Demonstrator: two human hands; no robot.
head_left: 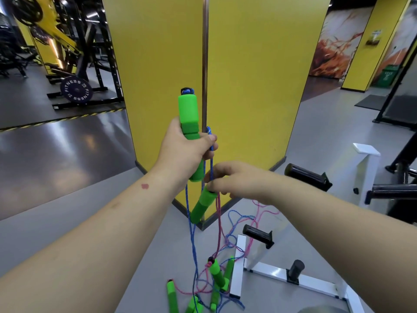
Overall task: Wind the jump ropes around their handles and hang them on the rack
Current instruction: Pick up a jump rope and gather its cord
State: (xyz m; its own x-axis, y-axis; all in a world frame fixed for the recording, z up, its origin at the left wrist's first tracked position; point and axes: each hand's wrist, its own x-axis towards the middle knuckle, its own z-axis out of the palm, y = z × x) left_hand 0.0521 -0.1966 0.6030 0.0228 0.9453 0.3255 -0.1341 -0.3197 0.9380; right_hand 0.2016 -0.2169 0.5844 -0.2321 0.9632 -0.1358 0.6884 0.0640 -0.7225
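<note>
My left hand (184, 152) grips a green foam jump-rope handle (188, 114) upright in front of the yellow pillar, its blue rope (191, 233) hanging down to the floor. Just below, my right hand (234, 179) pinches the rope at the top of a second green handle (202, 205), which dangles tilted. A pink rope (218, 222) also hangs from there to another green handle (216, 273) held off the floor. More green handles (172, 297) lie on the floor in a tangle of blue and pink ropes (239, 222). The white rack (268, 267) with black pegs stands at lower right.
A yellow pillar (259, 75) with a metal corner strip rises directly ahead. Black rack pegs (304, 175) stick out at the right. Gym machines and a weight plate (75, 89) stand at far left, a green bin (387, 75) at far right. Grey floor surrounds everything.
</note>
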